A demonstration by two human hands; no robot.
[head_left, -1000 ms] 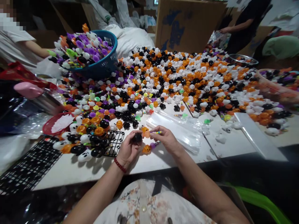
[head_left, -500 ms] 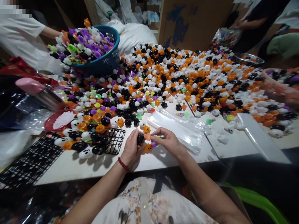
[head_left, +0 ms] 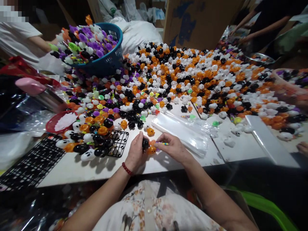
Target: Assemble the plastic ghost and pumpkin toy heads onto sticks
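My left hand [head_left: 136,150], with a red bead bracelet at the wrist, is closed around a black plastic figure [head_left: 145,144]. My right hand [head_left: 173,147] pinches a thin multicoloured stick [head_left: 163,143] with an orange piece at its left end. That end points at the black figure; whether they touch, I cannot tell. An orange pumpkin-faced figure [head_left: 152,150] sits just below and between my hands. Another orange figure [head_left: 150,132] lies on the table beyond them. Left of my left hand, black, white and orange figures [head_left: 88,155] stand clustered on a black plastic grid [head_left: 121,142].
A large heap of small figures [head_left: 178,77] spreads over the table's far side. Clear plastic bags [head_left: 183,131] lie right of my hands. A blue basket [head_left: 108,65], a red basket [head_left: 50,123] and a pink-lidded flask [head_left: 45,93] stand left. Other people stand at the far left and right.
The stick and its orange end have shifted slightly down, close against the orange figure below. My left hand still holds the black figure. At the far right, a person's arms have moved.
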